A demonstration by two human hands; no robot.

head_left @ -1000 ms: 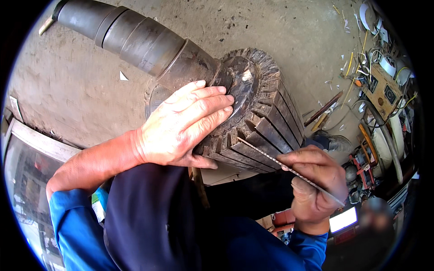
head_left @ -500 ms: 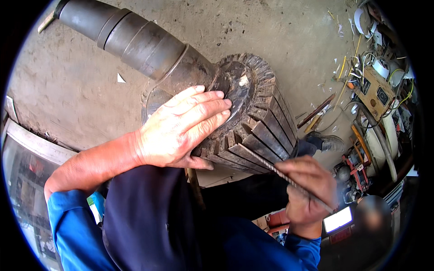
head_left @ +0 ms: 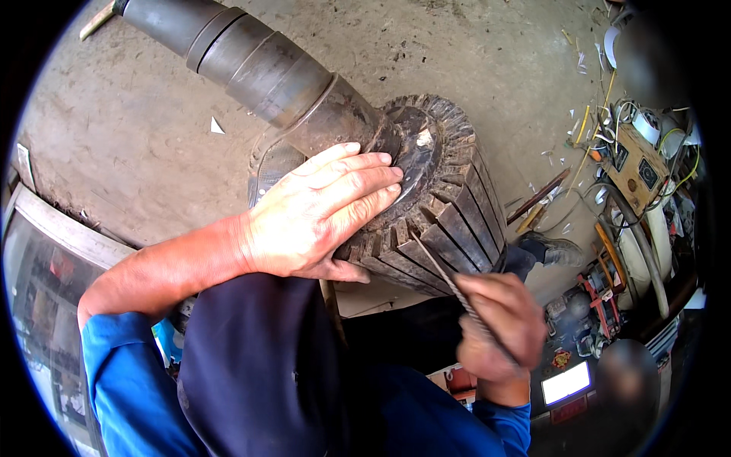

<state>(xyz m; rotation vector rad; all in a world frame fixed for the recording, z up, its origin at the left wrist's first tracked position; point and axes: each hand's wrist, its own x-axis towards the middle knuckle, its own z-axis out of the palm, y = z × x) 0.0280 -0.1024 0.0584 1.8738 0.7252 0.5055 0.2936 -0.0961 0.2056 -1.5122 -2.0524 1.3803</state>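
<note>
A heavy, dark metal part lies beneath me, with a stepped shaft [head_left: 266, 76] running to the upper left and a slotted cylindrical body [head_left: 476, 213] at the middle. My left hand [head_left: 312, 213] rests spread across the shaft's collar and the body's ringed end face, thumb down by the slots. My right hand [head_left: 499, 327], somewhat blurred, is closed on a thin, ridged metal strip [head_left: 442, 270] slanting up to the left, its tip at a slot near the end face's lower rim.
A framed glass panel [head_left: 53, 305] lies at the left. At the right are a wooden box [head_left: 638, 164], cables, hoses, rods, scraps and red metal items [head_left: 601, 301]. A shoe [head_left: 560, 251] shows beside the part; a lit screen [head_left: 565, 382] is at lower right.
My right hand has moved left and slightly down with the strip, which now slants more steeply. My left hand keeps its place on the part; the whole view has shifted slightly.
</note>
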